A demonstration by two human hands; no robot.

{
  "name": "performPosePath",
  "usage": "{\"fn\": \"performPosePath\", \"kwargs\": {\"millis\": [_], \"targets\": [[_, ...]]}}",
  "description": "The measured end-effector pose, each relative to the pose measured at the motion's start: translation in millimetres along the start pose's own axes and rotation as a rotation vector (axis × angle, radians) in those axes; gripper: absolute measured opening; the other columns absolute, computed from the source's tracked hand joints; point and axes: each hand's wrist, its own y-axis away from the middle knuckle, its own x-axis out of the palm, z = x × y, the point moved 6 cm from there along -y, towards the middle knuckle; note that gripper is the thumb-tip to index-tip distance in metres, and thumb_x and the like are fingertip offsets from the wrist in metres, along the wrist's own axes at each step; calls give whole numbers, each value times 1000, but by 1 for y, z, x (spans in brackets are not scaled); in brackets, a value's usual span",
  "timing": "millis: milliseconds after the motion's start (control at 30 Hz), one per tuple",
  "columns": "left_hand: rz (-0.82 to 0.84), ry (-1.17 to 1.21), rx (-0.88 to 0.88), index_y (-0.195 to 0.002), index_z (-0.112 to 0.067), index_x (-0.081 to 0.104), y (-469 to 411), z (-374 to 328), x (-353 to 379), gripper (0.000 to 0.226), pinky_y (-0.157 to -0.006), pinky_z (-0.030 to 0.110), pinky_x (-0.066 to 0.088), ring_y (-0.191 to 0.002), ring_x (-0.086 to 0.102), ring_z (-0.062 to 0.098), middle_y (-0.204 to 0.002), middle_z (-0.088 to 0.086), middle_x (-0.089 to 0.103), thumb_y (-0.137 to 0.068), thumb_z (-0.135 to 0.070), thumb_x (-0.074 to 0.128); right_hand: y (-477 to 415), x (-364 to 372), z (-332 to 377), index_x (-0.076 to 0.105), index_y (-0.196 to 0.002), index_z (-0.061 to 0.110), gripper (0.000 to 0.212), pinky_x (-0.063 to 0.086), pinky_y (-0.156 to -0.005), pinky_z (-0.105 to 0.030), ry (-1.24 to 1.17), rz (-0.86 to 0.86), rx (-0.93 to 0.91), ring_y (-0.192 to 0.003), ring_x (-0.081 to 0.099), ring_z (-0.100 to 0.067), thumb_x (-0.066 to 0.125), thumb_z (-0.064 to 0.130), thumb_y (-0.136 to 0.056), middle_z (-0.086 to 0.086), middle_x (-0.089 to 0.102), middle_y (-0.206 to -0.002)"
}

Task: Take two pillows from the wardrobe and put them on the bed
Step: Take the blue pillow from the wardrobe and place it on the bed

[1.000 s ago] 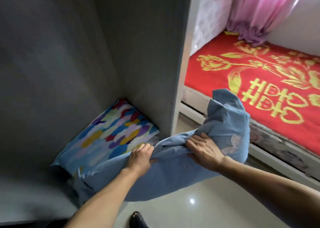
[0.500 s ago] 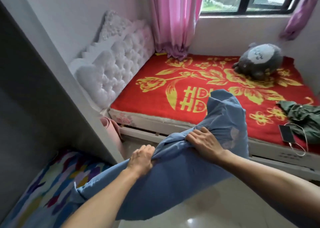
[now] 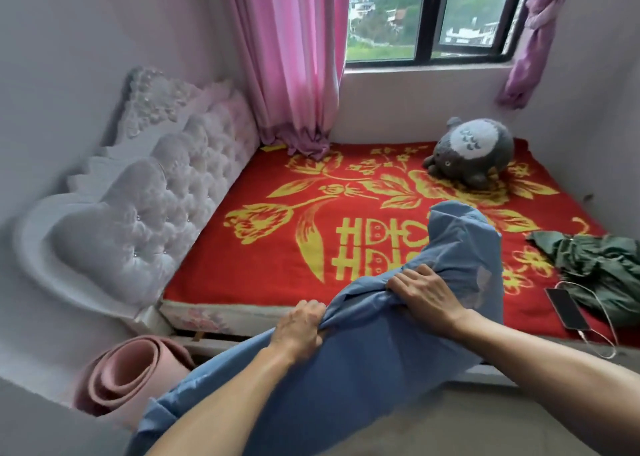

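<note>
A plain blue pillow [image 3: 349, 358] hangs in front of me, held in both hands above the near edge of the bed. My left hand [image 3: 300, 324] bunches its top edge near the middle. My right hand [image 3: 424, 294] grips the same edge further right, where one corner sticks up over the bed [image 3: 273, 248]. The bed has a red blanket with yellow flowers and characters. The wardrobe and the patterned second pillow are out of view.
A tufted white headboard [image 3: 145, 206] stands at the bed's left end. A grey plush toy [image 3: 472, 151] lies at the far side; a dark green garment [image 3: 602, 272] and a phone [image 3: 568, 308] with a cable lie at the right. A rolled pink mat [image 3: 128, 376] leans beside the bed frame.
The view has swung right and up from the wardrobe to the bed. The blue pillow has come away from the wardrobe with both hands on it; the patterned pillow has dropped out of sight.
</note>
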Motion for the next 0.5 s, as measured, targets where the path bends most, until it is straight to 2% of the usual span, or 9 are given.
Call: {"fn": "performPosePath", "kwargs": {"millis": [67, 133, 233, 367, 500], "targets": [[-25, -37, 16, -95, -17, 49, -35, 16, -17, 38, -77, 41, 40, -100, 52, 26, -102, 3, 57, -87, -54, 51, -35, 8, -17, 63, -78, 14, 15, 31, -64, -34, 12, -17, 33, -64, 61, -24, 49, 19, -76, 0, 60, -67], [-35, -54, 30, -95, -16, 50, -65, 32, -31, 38, -76, 40, 40, -99, 52, 26, -100, 3, 58, -88, -54, 51, -64, 19, -30, 64, -80, 14, 10, 31, -65, -35, 12, 8, 71, -66, 62, -24, 58, 17, -72, -1, 62, -69], [-35, -56, 29, -94, -16, 50, -122, 74, -44, 37, -77, 40, 40, -99, 52, 26, -101, 4, 58, -88, -53, 51, -125, 55, -52, 64, -81, 14, 22, 31, -65, -36, 9, 58, 81, -67, 62, -24, 75, 13, -62, -1, 62, -71], [-39, -96, 26, -95, -16, 51, -128, 88, -48, 35, -77, 40, 42, -99, 52, 26, -100, 4, 58, -90, -51, 49, -142, 67, -53, 63, -80, 15, 19, 36, -65, -37, -8, 85, 76, -68, 62, -24, 76, 15, -67, -1, 62, -71], [-35, -89, -44, -95, -16, 51, -174, 140, -60, 33, -77, 41, 43, -101, 53, 26, -102, 3, 58, -90, -48, 50, -212, 104, -61, 63, -80, 15, 18, 44, -62, -36, -19, 52, -18, -67, 61, -24, 75, 14, -68, 0, 62, -70]]}}
